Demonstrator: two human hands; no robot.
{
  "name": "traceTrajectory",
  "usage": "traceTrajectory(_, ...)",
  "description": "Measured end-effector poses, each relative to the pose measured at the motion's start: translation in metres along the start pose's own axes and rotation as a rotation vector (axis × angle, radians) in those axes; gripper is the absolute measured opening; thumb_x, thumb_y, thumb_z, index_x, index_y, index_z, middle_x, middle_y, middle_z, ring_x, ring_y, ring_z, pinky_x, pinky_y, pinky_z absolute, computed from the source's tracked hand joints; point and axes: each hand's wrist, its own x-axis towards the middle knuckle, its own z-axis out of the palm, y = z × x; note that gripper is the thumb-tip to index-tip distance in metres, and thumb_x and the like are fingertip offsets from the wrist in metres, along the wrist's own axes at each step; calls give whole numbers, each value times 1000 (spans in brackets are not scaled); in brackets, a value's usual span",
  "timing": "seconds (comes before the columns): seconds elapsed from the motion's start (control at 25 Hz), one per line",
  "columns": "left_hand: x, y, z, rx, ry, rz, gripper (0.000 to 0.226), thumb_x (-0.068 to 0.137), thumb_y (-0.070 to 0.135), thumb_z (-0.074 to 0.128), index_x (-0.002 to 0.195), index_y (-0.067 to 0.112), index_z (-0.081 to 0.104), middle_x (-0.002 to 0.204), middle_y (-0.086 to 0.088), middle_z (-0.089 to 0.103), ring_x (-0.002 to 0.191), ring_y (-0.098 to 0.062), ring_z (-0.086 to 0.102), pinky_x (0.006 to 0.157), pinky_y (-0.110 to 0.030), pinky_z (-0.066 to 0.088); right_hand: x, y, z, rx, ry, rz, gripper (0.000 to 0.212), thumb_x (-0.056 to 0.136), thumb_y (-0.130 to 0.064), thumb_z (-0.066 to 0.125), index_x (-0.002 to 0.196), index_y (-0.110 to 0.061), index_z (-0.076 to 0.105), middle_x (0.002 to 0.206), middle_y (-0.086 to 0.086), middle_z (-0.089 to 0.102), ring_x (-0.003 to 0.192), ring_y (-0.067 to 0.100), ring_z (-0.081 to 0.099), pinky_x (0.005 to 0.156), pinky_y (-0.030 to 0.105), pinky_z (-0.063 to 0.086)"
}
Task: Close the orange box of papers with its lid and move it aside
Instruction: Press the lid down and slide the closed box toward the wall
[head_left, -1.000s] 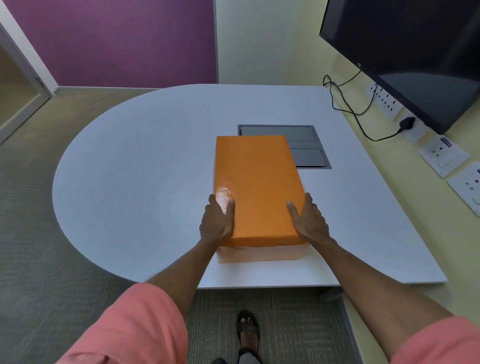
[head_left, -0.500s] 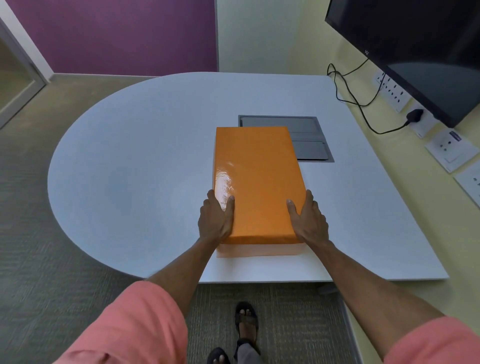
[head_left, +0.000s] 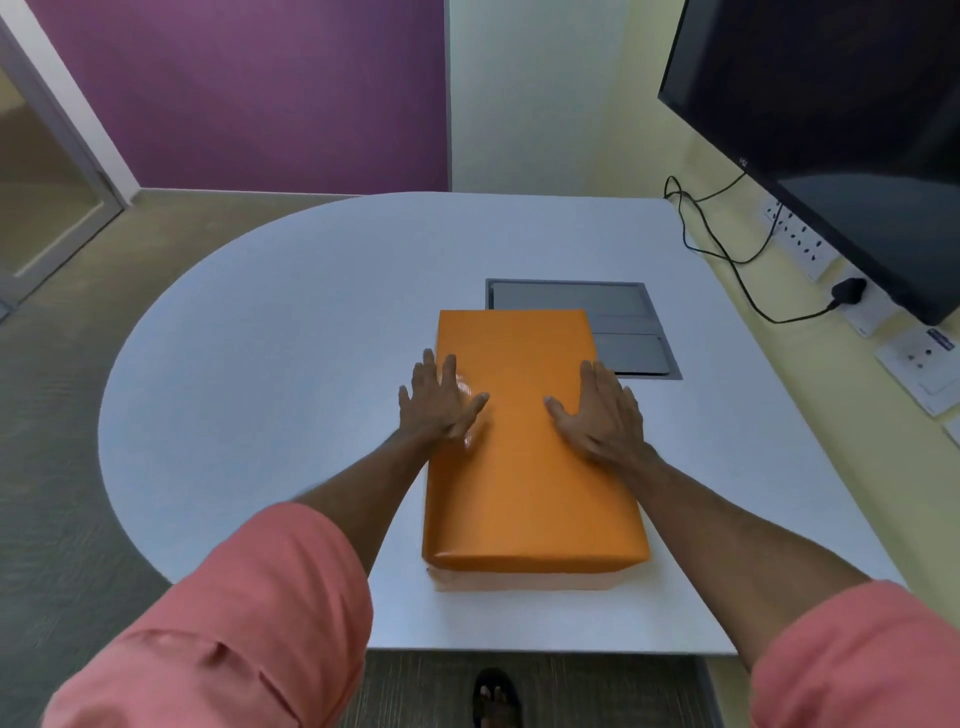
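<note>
Both hands are now lying flat and spread on the lid (head_left: 519, 441), having slid forward from its near corners: left hand (head_left: 439, 402), right hand (head_left: 602, 410). The person is probably pressing it down; the box (head_left: 524, 581) is sitting mid-table (head_left: 270, 364), unmoved.

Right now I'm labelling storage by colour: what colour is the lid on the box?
Plain orange lid, no pattern, seen clearly in the head view.

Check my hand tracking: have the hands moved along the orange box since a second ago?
Yes. Both the left hand and right hand slid up the lid, away from its near edge, toward the grey panel.
</note>
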Motion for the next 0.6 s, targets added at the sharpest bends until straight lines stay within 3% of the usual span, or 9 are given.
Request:
traceTrajectory(0.32,62,15,-3,125,-97,34,86,90,66,32,155,19,-1,163,-8,-10,151,-27,-8,118,-56,0,80,-13,-4,-76,-128,-50,92,90,-68,34,155,-12,2,165,9,1,153,25,0,122,52,6)
traceTrajectory(0.6,74,22,12,58,-115,-6,83,91,67,28,155,18,7,164,-6,-3,151,-27,-3,118,-57,7,95,-6,1,-157,-170,-61,88,90,-69,30,155,-14,8,165,7,5,152,26,6,121,55,6)
